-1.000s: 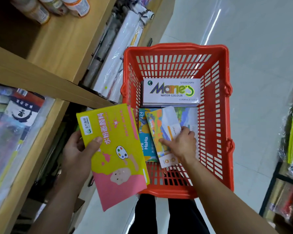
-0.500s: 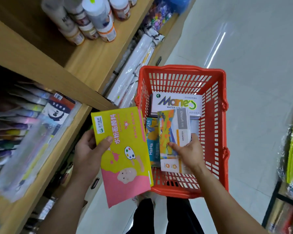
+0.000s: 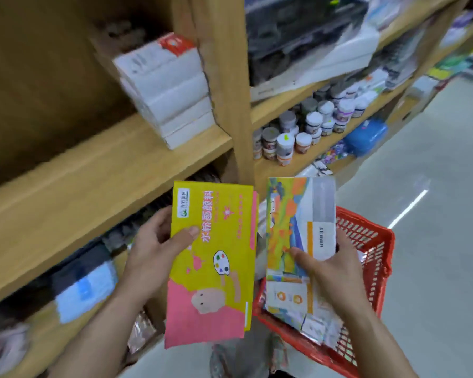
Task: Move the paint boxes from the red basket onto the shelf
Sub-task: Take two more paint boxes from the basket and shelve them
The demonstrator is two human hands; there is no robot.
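My left hand (image 3: pixel 153 257) grips a yellow and pink paint box (image 3: pixel 216 268) by its left edge, held upright in front of the wooden shelf (image 3: pixel 101 170). My right hand (image 3: pixel 331 271) holds a colourful paint box with a white and grey panel (image 3: pixel 292 227), lifted above the red basket (image 3: pixel 372 271) at the lower right. The two boxes are side by side, almost touching. More boxes lie in the basket, partly hidden behind my right hand and its box.
A stack of white boxes (image 3: pixel 170 94) rests on the shelf board by a wooden upright (image 3: pixel 230 85). Several paint jars (image 3: pixel 306 132) fill the shelf to the right. A blue pack (image 3: pixel 85 290) lies on the lower shelf. Pale floor (image 3: pixel 434 214) stretches right.
My right hand has lifted the colourful box out of the basket and up beside the yellow box. The view has swung up from the basket toward the shelves.
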